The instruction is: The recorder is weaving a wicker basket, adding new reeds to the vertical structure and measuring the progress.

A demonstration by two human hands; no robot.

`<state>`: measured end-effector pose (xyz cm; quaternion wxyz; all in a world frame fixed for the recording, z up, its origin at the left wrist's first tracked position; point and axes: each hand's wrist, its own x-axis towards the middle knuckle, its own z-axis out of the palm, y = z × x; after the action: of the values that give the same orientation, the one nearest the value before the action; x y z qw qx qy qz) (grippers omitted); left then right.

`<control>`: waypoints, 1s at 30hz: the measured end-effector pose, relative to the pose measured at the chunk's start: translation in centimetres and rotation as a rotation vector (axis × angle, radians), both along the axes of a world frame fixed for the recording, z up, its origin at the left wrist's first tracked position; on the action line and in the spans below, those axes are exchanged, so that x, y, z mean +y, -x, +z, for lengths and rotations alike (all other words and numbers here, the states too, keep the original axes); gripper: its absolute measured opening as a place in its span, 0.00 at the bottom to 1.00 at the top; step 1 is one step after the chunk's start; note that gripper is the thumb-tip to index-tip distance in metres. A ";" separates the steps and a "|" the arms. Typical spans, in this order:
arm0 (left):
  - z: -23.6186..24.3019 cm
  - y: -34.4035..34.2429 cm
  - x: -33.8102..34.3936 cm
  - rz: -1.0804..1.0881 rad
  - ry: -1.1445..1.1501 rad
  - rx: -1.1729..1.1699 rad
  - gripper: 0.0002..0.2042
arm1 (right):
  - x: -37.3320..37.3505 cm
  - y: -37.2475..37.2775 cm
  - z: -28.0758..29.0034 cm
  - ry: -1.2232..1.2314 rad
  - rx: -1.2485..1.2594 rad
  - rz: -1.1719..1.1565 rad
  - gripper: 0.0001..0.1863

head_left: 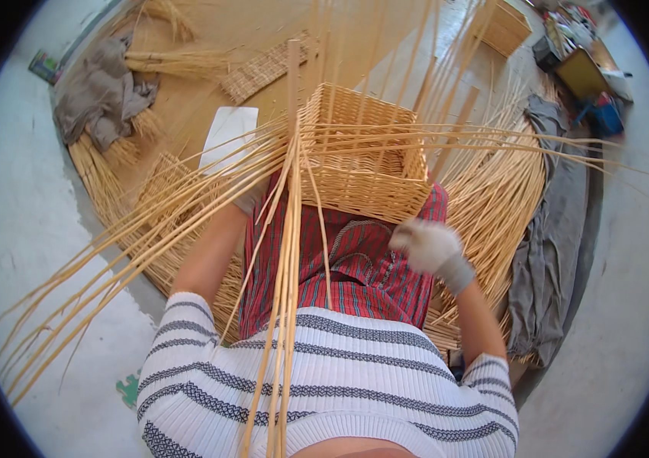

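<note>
A tan wicker basket (366,200), woven with tall upright stakes, sits tilted over my lap on a red plaid cloth (339,259). Long willow rods (164,217) fan out from its near left corner, to the left, to the right and down across my striped sweater. My left hand (248,197), gloved, is at the basket's left side; rods and the forearm hide its fingers. Just below the basket's near right corner is my right hand (431,248) in a pale glove. Its fingers look curled and closed, blurred by motion; what they hold, if anything, is not visible.
A big bundle of rods (496,206) lies at right beside a grey cloth (553,252). Far right are a box of tools (587,76) and another basket (504,29). On the left are a woven panel (267,67), a white board (229,139) and grey cloth-covered bundles (99,91).
</note>
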<state>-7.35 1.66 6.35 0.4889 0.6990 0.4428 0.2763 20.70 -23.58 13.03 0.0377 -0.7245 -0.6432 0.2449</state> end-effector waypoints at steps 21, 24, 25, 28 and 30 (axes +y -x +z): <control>2.1 2.5 -8.0 -0.064 0.031 0.383 0.28 | 8.0 22.1 -0.9 -0.933 0.413 0.538 0.29; 4.7 2.8 -9.4 -0.022 -0.002 0.550 0.29 | 7.9 22.2 0.6 -1.013 0.467 0.525 0.28; 5.0 2.8 -9.4 -0.016 0.008 0.559 0.29 | 7.9 21.0 2.0 -0.864 0.421 0.715 0.28; 7.4 2.4 -9.8 0.106 0.304 -0.493 0.32 | 6.3 17.2 1.4 -0.891 0.461 0.858 0.26; 11.2 -0.3 -10.6 -0.042 -0.360 -0.351 0.29 | 5.7 15.4 0.2 -0.840 0.485 0.887 0.34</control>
<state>-7.01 -8.94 17.50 0.4316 0.7252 0.2802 0.4575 5.31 -17.89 13.26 0.3566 -0.2386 -0.8950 0.1215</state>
